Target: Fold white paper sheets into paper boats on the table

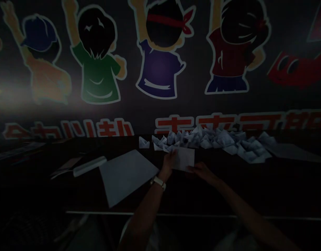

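A small white sheet of paper (185,158), roughly rectangular and perhaps folded, is held up between my two hands over the dark table. My left hand (169,163), with a pale watch on the wrist, grips its left edge with closed fingers. At the lower right corner, my right hand (202,171) pinches the paper. Just beyond it lies a pile of folded white paper boats (225,139), spread along the back of the table. A larger blank white sheet (127,176) lies flat to the left of my left hand. The scene is dim, so fold lines are hard to make out.
A white rolled paper or tube (89,166) lies left of the large sheet, beside a flat pale item (67,166). More flat paper (296,152) is at the right. Behind the table (228,205) stands a wall (160,108) with painted cartoon children and red characters.
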A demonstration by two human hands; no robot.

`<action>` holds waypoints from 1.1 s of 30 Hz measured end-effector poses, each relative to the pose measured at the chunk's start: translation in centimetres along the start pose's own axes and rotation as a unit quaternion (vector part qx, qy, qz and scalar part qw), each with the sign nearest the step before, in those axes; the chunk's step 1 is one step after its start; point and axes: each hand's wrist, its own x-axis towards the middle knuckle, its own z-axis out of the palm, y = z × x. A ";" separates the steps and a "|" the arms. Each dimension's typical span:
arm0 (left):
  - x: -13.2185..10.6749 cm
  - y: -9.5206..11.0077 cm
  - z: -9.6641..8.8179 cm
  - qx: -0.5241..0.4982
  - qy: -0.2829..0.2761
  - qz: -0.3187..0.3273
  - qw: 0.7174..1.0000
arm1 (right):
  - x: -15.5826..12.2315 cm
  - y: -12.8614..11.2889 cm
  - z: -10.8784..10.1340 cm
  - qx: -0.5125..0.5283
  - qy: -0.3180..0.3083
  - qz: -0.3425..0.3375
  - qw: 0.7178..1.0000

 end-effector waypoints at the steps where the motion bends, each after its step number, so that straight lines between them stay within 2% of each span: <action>1: 0.0 0.2 -0.1 -0.001 -0.005 0.003 1.000 | -0.1 -0.1 0.0 -0.008 -0.008 0.003 1.000; 4: 0.2 0.7 -0.5 0.000 -0.027 0.010 1.000 | -0.3 -0.5 0.0 -0.027 -0.025 0.013 0.999; 8: 0.6 0.7 -0.9 0.022 -0.001 0.033 0.999 | -0.4 -0.5 0.1 -0.041 -0.035 0.028 0.998; 13: 0.8 0.1 -1.2 0.179 0.058 0.111 0.976 | -0.1 0.3 0.0 -0.053 -0.049 0.025 0.997; 18: 0.2 -0.9 -1.0 0.284 0.081 0.114 0.949 | 0.3 0.5 -0.1 -0.031 0.032 0.008 0.999; 21: -0.4 -1.1 -0.5 0.324 0.034 0.089 0.941 | 0.5 0.3 -0.1 0.019 0.082 -0.010 0.996; 23: -0.8 -1.0 -0.1 0.316 -0.024 0.069 0.946 | 0.6 0.3 -0.1 0.042 0.105 -0.020 0.993; 25: -1.1 -0.6 0.3 0.283 -0.057 0.065 0.955 | 0.6 0.1 -0.1 0.059 0.121 -0.025 0.991; 29: -1.3 -0.1 0.7 0.221 -0.050 0.081 0.971 | 0.2 -0.7 0.2 0.076 0.142 -0.032 0.987; 33: -1.1 -0.1 0.8 0.171 -0.039 0.046 0.983 | -0.3 -1.5 0.6 0.076 0.132 -0.037 0.988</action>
